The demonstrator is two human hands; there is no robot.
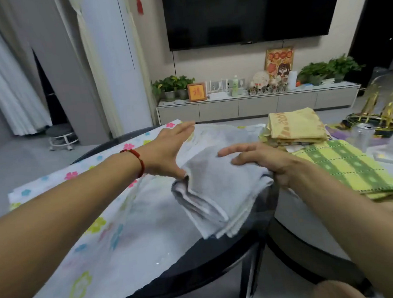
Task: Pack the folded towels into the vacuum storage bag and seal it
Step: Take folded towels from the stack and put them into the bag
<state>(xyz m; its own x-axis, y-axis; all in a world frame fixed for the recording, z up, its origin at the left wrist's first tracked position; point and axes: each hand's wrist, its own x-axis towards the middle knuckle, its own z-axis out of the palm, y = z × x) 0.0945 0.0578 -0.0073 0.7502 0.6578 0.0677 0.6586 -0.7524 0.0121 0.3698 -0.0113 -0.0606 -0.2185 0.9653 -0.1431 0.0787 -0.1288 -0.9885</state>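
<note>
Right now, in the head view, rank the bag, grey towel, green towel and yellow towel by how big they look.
1. Bag, clearly largest.
2. Grey towel and green towel: too alike to rank.
3. Yellow towel, though it lies farthest away.

The folded towel (218, 189) in the middle is pale grey with whitish edges. Under it lies the vacuum storage bag (117, 225), white and printed with flowers in pink, blue and lime green. At the right, the near towel (350, 164) is yellow-green with darker green stripes and dotted lines; the far towel (297, 126) is pale yellow with orange lettering. The round table (198, 270) at the near edge is black. A red beaded bracelet (137, 160) circles the wrist on the left
</note>
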